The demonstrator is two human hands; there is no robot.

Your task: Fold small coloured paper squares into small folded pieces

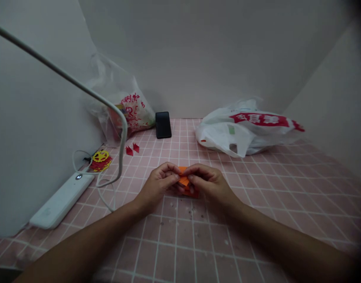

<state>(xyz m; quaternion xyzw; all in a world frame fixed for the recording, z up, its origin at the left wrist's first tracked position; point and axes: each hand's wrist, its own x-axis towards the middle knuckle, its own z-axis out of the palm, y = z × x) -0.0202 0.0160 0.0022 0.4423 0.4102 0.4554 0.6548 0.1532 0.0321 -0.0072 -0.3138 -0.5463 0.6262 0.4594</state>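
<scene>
An orange piece of folded paper [184,180] is held between both hands, just above the tabletop. My left hand [165,179] pinches its left side between thumb and fingers. On the opposite side my right hand [205,179] grips it in the same way, fingertips almost meeting the left ones. Fingers hide much of the paper, so its full shape does not show. Something darker orange-red [194,193] lies below the hands, partly covered; I cannot tell whether it is separate paper. Two small red folded pieces [132,149] sit farther back on the left.
A pink tiled tabletop [186,243] spreads beneath everything. A black phone [163,125] lies at the back, between a clear plastic bag [136,110] and a white plastic bag [227,135]. On the left are yellow and red gear-shaped pieces [100,156], a white power strip [61,201] and a bent grey-white rod [65,74].
</scene>
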